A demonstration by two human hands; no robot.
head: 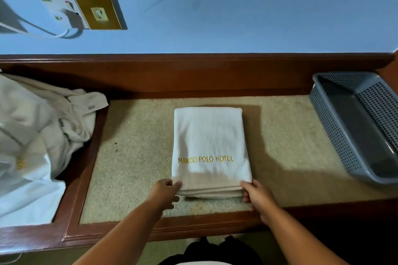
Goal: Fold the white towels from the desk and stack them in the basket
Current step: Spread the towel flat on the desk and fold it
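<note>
A white towel [210, 140] with gold "MARCO POLO HOTEL" lettering lies folded into a thick rectangle in the middle of the desk [133, 157]. My left hand [165, 192] grips its near left corner, thumb on top and fingers under the layers. My right hand [256, 196] grips the near right corner the same way. A grey perforated plastic basket [336, 135] stands at the desk's right end with nothing inside. A heap of unfolded white towels [36, 135] is piled at the left end.
The desk has a beige stone inlay framed by a raised dark wood border [163, 225] and a wooden back ledge [193, 71]. Behind it is a blue wall with a brass switch plate [99, 12] and a plugged-in socket [64, 12].
</note>
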